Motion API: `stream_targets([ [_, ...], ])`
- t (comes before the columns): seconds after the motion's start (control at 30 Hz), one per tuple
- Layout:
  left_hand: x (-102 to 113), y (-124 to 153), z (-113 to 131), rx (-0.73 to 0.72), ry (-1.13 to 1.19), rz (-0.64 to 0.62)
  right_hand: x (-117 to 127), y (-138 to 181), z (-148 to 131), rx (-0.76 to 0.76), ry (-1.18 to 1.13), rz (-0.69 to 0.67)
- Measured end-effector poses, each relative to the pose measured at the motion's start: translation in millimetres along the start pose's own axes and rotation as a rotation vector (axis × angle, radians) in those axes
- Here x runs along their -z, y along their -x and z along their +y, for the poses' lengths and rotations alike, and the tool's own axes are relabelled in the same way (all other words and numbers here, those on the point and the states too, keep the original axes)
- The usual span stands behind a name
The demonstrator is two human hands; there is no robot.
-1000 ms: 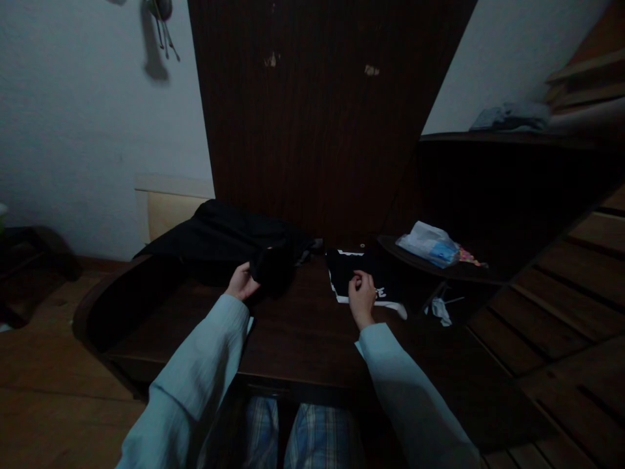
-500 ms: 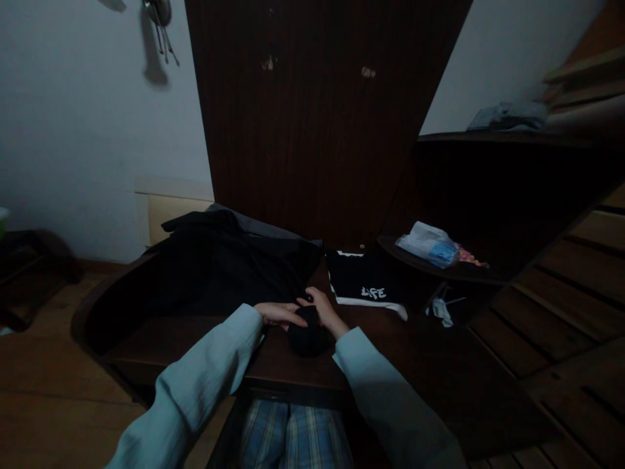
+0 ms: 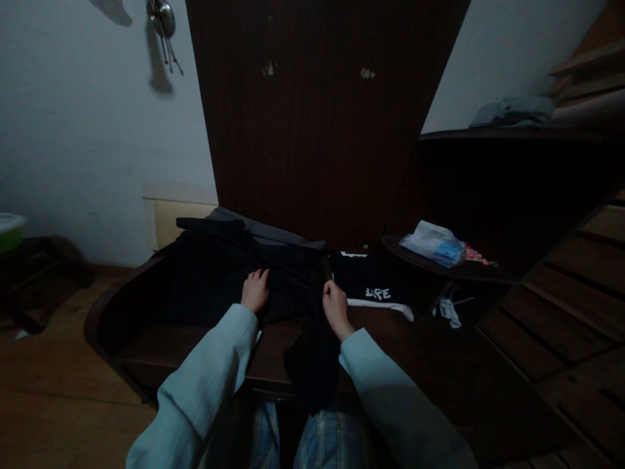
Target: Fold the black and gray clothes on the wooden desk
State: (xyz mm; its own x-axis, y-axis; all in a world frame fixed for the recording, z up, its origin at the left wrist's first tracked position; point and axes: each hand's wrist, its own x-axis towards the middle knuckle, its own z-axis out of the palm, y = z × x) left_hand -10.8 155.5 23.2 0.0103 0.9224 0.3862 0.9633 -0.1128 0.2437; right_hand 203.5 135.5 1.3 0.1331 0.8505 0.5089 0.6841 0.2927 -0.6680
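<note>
A black garment point(image 3: 288, 286) lies loosely spread over the dark wooden desk, and a long part of it droops over the front edge by my knees. My left hand point(image 3: 255, 291) is on its middle, fingers curled into the cloth. At the garment's right side, my right hand point(image 3: 336, 305) is closed in a fist on the fabric. Just beyond that hand sits a folded black shirt point(image 3: 359, 277) with white lettering and a white edge. Dim light hides most folds of the black cloth.
Grey cloth point(image 3: 273, 233) lies behind the black garment. On the right, a low curved shelf point(image 3: 390, 246) bears a plastic-wrapped pack point(image 3: 434, 246). The desk's raised curved side point(image 3: 97, 312) bounds the left. A dark wooden panel point(image 3: 317, 130) rises behind.
My hands were together around a bunched black bit of the garment; now they are apart, the left farther back on the cloth. The bunched part has opened out and hangs toward my lap.
</note>
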Motion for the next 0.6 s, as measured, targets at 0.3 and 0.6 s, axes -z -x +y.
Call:
stream_targets([
  [0.3,15,5,2,-0.044,-0.104,0.018,16,-2,-3,-0.010,-0.031,0.199],
  [0.6,30,51,48,-0.264,-0.065,-0.242,1,0,-4,0.021,0.215,0.084],
])
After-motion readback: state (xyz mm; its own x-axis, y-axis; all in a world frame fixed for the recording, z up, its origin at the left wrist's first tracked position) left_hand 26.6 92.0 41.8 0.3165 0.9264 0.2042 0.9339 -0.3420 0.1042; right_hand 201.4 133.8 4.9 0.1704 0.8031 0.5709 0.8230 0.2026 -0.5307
